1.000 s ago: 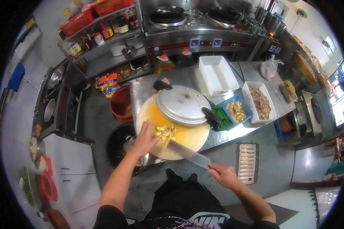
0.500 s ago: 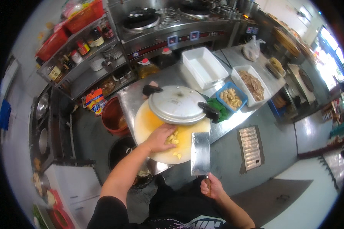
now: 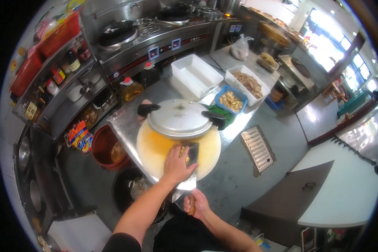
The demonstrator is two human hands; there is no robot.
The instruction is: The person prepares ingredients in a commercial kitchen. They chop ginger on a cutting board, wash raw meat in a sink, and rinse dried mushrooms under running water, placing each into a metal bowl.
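Note:
A round pale cutting board (image 3: 211, 157), stained yellow in places, lies on the steel table. On it, my right hand (image 3: 199, 204) grips the wooden handle of a cleaver (image 3: 192, 183), whose broad blade rests flat over the board's near part. My left hand (image 3: 177, 164) lies over the blade, fingers stretched forward and thumb apart. Small yellow slices (image 3: 185, 154) show between its fingers and thumb, partly hidden. Just beyond the hands, a silver lidded pot (image 3: 179, 119) with two black handles covers the board's far part.
Behind the pot stand a white tub (image 3: 196, 77), a blue basket (image 3: 231, 101) of pale pieces and a white tub of brownish strips (image 3: 248, 84). A green cloth (image 3: 217, 115) lies beside the pot. On the floor at left are a red bucket (image 3: 107, 147) and a black bin (image 3: 119, 191).
The cleaver has moved left and forward from the board's near right edge, onto the board beneath my left hand. The yellow slices now lie against the blade. The view has turned right.

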